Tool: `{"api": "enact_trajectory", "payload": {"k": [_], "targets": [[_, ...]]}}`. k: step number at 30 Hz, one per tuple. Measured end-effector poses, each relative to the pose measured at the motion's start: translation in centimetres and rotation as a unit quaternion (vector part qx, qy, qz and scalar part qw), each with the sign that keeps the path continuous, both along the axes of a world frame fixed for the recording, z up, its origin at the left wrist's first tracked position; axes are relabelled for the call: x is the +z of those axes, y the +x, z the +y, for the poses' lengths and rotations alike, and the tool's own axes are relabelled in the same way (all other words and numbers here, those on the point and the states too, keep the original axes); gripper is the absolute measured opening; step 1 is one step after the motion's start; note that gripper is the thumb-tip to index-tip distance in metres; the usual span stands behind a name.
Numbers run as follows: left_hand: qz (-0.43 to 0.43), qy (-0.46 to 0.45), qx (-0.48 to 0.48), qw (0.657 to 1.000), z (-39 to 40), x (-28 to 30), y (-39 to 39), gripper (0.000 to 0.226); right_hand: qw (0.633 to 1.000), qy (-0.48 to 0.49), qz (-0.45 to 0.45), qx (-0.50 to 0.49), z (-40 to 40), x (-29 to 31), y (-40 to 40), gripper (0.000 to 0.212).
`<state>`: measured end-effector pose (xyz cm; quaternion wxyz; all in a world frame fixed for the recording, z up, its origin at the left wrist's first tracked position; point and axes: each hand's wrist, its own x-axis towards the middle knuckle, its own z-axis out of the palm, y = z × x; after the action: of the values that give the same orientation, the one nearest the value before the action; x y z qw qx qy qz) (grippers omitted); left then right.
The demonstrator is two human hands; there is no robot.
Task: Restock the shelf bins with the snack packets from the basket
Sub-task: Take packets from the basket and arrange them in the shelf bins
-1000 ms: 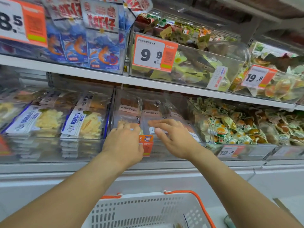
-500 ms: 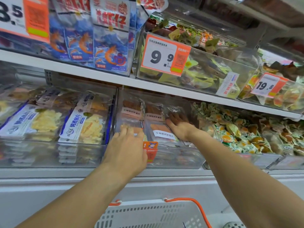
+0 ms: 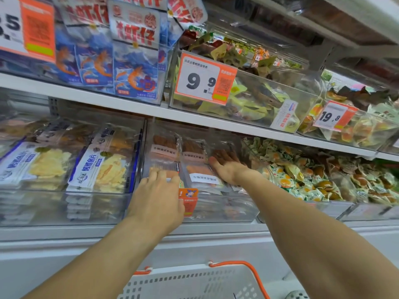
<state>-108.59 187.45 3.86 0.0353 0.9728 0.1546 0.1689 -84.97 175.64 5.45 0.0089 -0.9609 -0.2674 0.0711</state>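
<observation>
A clear shelf bin (image 3: 228,209) on the lower shelf holds several clear snack packets (image 3: 195,151) of orange-brown slices with white labels. My left hand (image 3: 158,197) rests flat on the front-left packet at the bin's front edge, beside a small orange tag. My right hand (image 3: 226,167) reaches deeper into the bin, fingers straight, pressing on the right-hand packets. The white basket (image 3: 194,283) with orange handles sits below, at the bottom of the view; its contents are hidden.
To the left is a bin of blue-and-white fish-slice packets (image 3: 101,167); to the right a bin of small green-and-yellow wrapped snacks (image 3: 302,175). The upper shelf (image 3: 133,106) overhangs with shrimp bags and orange price tags (image 3: 205,79).
My right hand has moved from the bin's front to deep in its right side. The left hand has stayed on the front-left packet. The view moved closer and tilted up.
</observation>
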Motion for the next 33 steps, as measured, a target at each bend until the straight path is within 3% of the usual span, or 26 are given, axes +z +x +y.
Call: {"api": "enact_trajectory", "payload": {"k": [5, 9, 12, 14, 17, 22, 26, 29, 31, 33], "targets": [[-0.015, -0.033, -0.006, 0.999, -0.1, 0.3, -0.5, 0.050, 0.997, 0.056, -0.048, 0.028, -1.8, 1.4, -1.7, 0.061], [-0.102, -0.040, -0.035, 0.993, -0.3, 1.0, -1.4, 0.038, 0.984, 0.114, -0.108, 0.082, -4.9, 2.1, -4.7, 0.056], [-0.215, -0.048, -0.076, 0.972, -1.0, 1.4, -2.8, 0.021, 0.936, 0.238, -0.197, 0.170, -7.2, 1.7, -8.7, 0.049], [-0.223, -0.077, -0.096, 0.967, -2.2, 0.9, -3.7, 0.013, 0.891, 0.312, -0.244, 0.222, -8.3, 0.7, -11.9, 0.035], [-0.128, -0.113, -0.088, 0.981, -4.2, -2.0, -4.8, 0.012, 0.878, 0.349, -0.195, 0.264, -9.1, -3.1, -15.9, 0.017], [0.122, -0.212, -0.022, 0.969, -6.3, -12.8, -7.8, 0.018, 0.937, 0.306, 0.039, 0.165, -9.8, -14.7, -20.2, 0.022], [0.332, -0.284, 0.015, 0.899, -6.9, -22.0, -11.8, 0.015, 0.962, 0.164, 0.201, 0.090, -10.7, -23.7, -22.9, 0.022], [0.395, -0.326, 0.050, 0.858, -6.6, -27.3, -14.2, 0.015, 0.952, 0.031, 0.303, 0.042, -11.2, -29.0, -24.0, 0.049], [0.406, -0.392, 0.080, 0.822, -6.6, -30.3, -15.0, 0.045, 0.938, -0.029, 0.345, 0.004, -11.4, -32.1, -24.4, 0.067], [0.402, -0.465, 0.114, 0.781, -6.7, -32.9, -15.0, 0.065, 0.933, -0.031, 0.354, -0.062, -11.2, -34.6, -24.3, 0.085]]}}
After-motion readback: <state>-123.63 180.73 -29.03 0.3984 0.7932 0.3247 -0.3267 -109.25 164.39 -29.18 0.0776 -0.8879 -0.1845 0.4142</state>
